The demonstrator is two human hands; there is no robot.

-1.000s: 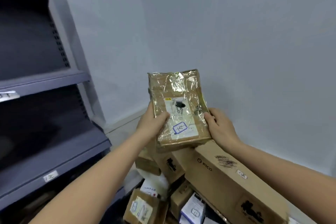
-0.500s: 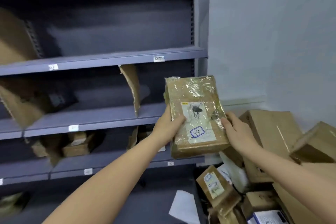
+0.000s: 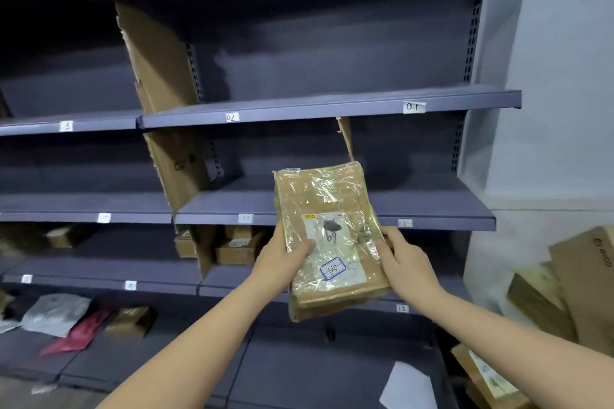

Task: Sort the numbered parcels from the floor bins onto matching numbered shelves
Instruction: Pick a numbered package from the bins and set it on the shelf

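A flat brown parcel wrapped in shiny clear tape is held upright in front of the grey shelving. Its white label carries a handwritten "15" in a blue frame. My left hand grips its left edge, thumb across the front. My right hand grips its right edge. Behind the parcel, shelf edges carry small number tags: "01" and "02" on the upper board, "12" below, "13" lower still.
Cardboard dividers stand between shelf bays. Small brown boxes sit on a lower shelf left of the parcel. Grey and red soft mailers lie bottom left. Large cardboard boxes are piled at the right by the wall.
The view has swung left from the wall and box pile to face the shelving. Both hands keep the same grip on the parcel, now in front of the shelf bays.
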